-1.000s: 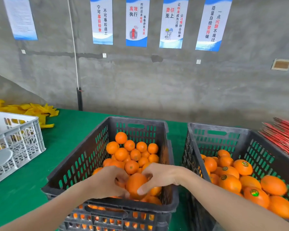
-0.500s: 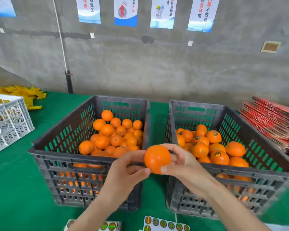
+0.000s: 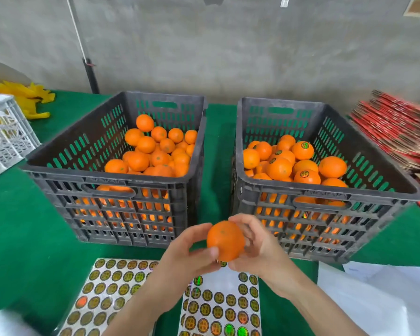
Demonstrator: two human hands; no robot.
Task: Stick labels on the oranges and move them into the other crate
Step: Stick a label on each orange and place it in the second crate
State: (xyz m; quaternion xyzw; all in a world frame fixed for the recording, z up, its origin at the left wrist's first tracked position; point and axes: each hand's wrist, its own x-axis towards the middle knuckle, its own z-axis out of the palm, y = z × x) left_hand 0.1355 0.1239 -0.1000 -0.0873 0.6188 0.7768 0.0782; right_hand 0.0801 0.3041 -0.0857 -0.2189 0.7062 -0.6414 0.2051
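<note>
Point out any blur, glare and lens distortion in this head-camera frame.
Head view: light soft and even, no hard shadows; held orange, left crate and right crate sharp. Head view: red stack at the right edge and the white blob at bottom left are smeared. Head view: labels on the right sheet glint green; the wide lens splays the crate walls outward.

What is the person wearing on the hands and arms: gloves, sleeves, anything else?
Nothing that shows. The left hand and right hand are bare, with no gloves. The left forearm and right forearm are also uncovered down to the picture's edge. No sleeve, watch, bracelet or ring is visible.
</note>
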